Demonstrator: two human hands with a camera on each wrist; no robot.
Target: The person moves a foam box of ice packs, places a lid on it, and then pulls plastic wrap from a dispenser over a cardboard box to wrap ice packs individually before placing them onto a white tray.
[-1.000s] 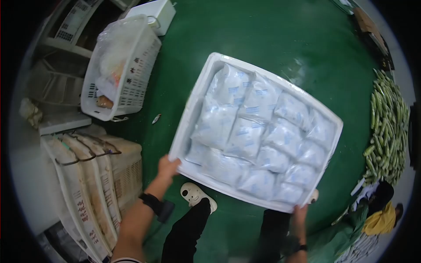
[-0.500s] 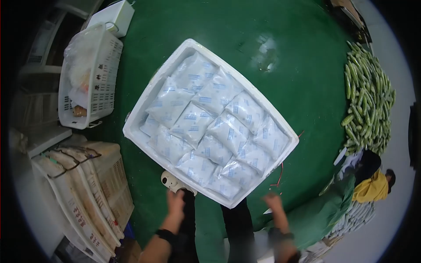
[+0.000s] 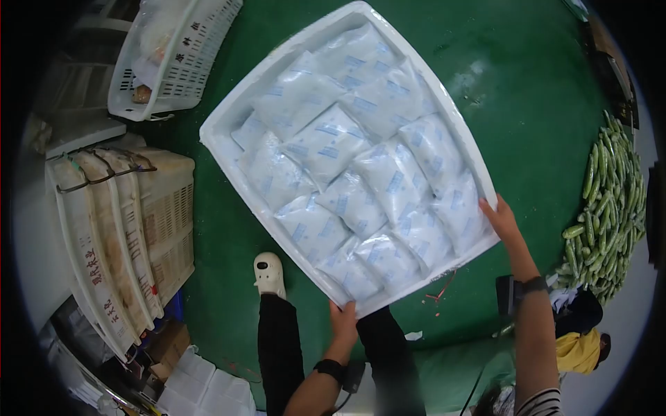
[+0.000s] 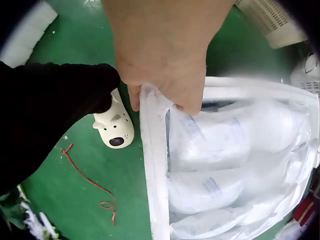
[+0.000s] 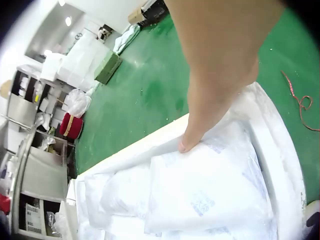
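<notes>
Hands grip white box, blue-printed bags inside.

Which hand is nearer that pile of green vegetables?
The right hand. It grips the box's side towards the pile, with green floor between. The left hand holds the corner by the person's legs, farther from the pile.

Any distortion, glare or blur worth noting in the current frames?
Head: dark corners, the white box's edges bowed, a pale glare patch on the green floor; left wrist: whitish haze along the box's far rim; right wrist: bags nearly washed out, bright lights at upper left.
</notes>
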